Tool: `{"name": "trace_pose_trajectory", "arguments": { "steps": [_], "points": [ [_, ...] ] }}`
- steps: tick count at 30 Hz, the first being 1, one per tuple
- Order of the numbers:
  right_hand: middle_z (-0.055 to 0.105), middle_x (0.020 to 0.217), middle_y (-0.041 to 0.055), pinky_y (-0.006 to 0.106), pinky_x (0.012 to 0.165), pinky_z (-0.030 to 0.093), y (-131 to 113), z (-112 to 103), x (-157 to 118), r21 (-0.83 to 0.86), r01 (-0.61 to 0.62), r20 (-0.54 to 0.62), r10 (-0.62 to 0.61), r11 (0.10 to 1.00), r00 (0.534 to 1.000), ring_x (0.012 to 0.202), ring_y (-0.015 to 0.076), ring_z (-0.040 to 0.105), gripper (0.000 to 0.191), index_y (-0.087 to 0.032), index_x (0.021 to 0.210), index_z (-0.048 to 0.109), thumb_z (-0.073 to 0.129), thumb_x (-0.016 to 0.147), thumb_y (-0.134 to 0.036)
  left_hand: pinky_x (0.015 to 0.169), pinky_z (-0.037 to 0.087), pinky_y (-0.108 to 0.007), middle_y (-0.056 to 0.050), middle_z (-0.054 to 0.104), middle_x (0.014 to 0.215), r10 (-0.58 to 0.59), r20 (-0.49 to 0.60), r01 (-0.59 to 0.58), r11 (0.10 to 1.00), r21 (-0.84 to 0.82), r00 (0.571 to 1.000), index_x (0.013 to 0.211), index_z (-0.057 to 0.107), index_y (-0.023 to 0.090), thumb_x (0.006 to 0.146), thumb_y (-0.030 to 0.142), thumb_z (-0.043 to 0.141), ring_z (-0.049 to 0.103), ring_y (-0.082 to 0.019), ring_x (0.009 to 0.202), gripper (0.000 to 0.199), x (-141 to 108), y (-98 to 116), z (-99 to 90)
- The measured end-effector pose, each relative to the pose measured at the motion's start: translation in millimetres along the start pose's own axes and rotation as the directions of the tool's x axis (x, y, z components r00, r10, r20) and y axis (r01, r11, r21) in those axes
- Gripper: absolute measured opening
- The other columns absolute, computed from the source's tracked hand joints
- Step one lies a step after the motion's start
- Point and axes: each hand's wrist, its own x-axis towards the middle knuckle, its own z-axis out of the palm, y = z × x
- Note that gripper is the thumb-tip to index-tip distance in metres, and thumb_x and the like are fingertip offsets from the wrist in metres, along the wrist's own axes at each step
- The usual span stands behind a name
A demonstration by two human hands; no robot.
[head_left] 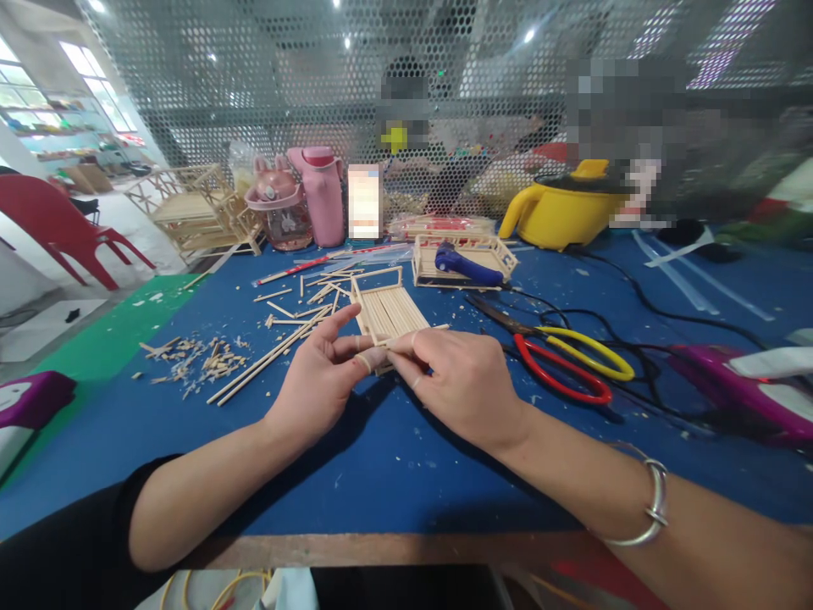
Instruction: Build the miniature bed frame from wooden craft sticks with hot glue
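A small frame of thin wooden sticks (395, 310), with a slatted base and a raised rail at its far end, rests on the blue table. My left hand (330, 363) grips its near left corner between thumb and fingers. At the near edge, my right hand (467, 373) pinches a thin wooden stick (440, 328), whose end shows past the fingers. The fingertips of both hands nearly meet there and hide the corner. Loose cut sticks (279, 356) lie to the left of the frame.
Scissors (565, 364) with red and yellow handles lie right, among black cables. Behind are a finished stick tray (423, 267) with a blue tool (467, 264) on it, a pink bottle (323, 199), a phone (364, 203) and a yellow pot (565, 216). Stick scraps (196, 363) lie left.
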Motion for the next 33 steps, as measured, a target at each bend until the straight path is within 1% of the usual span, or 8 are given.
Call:
{"name": "trace_pose_trajectory", "arguments": {
  "steps": [3,5,9,12,16,20,27,33],
  "points": [
    [0.069,0.067,-0.0011,0.023,0.055,0.039,2.9,-5.1,-2.7,0.061,-0.045,0.041,0.043,0.997,0.998,0.057,0.0123,0.061,0.009,-0.019,0.088,0.064,0.059,0.085,-0.026,0.076,0.050,-0.026,0.000,0.074,0.079,0.019,-0.015,-0.019,1.000,0.007,1.000,0.130,0.045,0.017,0.068,0.019,0.078,0.067,-0.012,0.074,0.070,-0.8,-0.3,1.3],
    [0.068,0.074,-0.0009,0.023,0.058,0.042,5.6,-8.6,-4.0,0.091,-0.054,0.031,0.051,0.994,0.998,0.061,0.0126,0.061,0.017,-0.020,0.099,0.059,0.060,0.082,-0.022,0.076,0.050,-0.026,0.001,0.074,0.079,0.035,-0.036,-0.034,0.999,0.017,0.999,0.130,0.045,0.017,0.069,0.018,0.076,0.067,-0.012,0.073,0.068,-1.0,0.2,2.1],
    [0.065,0.098,0.0079,0.035,0.083,0.046,10.1,-11.0,-0.3,0.080,-0.001,-0.073,0.007,0.997,0.997,0.093,0.0224,0.060,0.037,-0.018,0.111,0.052,0.058,0.075,-0.013,0.071,0.050,-0.025,0.001,0.073,0.078,0.053,-0.055,-0.050,0.997,0.050,0.997,0.128,0.047,0.017,0.070,0.015,0.074,0.066,-0.011,0.070,0.064,-1.3,0.7,3.5],
    [0.064,0.099,0.0073,0.040,0.090,0.042,10.6,-7.1,5.1,0.138,0.013,-0.018,-0.011,0.990,1.000,0.097,0.0233,0.058,0.047,-0.017,0.121,0.047,0.061,0.076,-0.016,0.071,0.050,-0.026,0.000,0.073,0.078,0.066,-0.036,-0.064,0.996,0.055,0.997,0.128,0.046,0.017,0.070,0.017,0.075,0.067,-0.013,0.073,0.065,-1.8,-0.5,3.7],
    [0.065,0.089,0.0013,0.033,0.082,0.045,10.0,0.6,6.7,0.251,-0.062,0.052,0.051,0.966,0.997,0.084,0.0176,0.061,0.043,-0.020,0.118,0.050,0.062,0.077,-0.014,0.070,0.050,-0.026,-0.001,0.073,0.080,0.071,-0.020,-0.070,0.995,0.067,0.997,0.128,0.046,0.017,0.070,0.019,0.075,0.067,-0.014,0.074,0.065,-2.4,-2.7,1.8],
    [0.066,0.088,0.0005,0.029,0.074,0.047,10.6,4.4,5.0,0.325,-0.168,0.078,0.150,0.931,0.986,0.080,0.0164,0.062,0.039,-0.022,0.114,0.053,0.062,0.076,-0.014,0.071,0.050,-0.026,0.000,0.074,0.080,0.062,0.004,-0.062,0.995,0.072,0.998,0.129,0.046,0.017,0.070,0.019,0.076,0.067,-0.013,0.073,0.066,-2.3,-3.2,-0.8],
    [0.066,0.087,0.0006,0.029,0.074,0.047,9.6,4.6,6.5,0.381,-0.215,0.090,0.196,0.899,0.977,0.079,0.0154,0.061,0.036,-0.021,0.111,0.055,0.062,0.076,-0.016,0.074,0.051,-0.025,-0.001,0.074,0.082,0.030,0.008,-0.030,0.998,0.056,1.000,0.131,0.044,0.018,0.069,0.015,0.076,0.068,-0.013,0.075,0.070,-1.0,-2.3,-0.8],
    [0.064,0.085,-0.0007,0.027,0.073,0.046,10.2,4.1,6.7,0.417,-0.232,0.125,0.197,0.879,0.972,0.077,0.0138,0.061,0.036,-0.021,0.111,0.055,0.061,0.076,-0.015,0.067,0.050,-0.023,0.001,0.073,0.079,0.030,-0.008,-0.030,0.997,0.067,1.000,0.130,0.044,0.017,0.069,0.013,0.074,0.067,-0.012,0.070,0.069,-1.4,-1.1,1.8]
  ]
}}
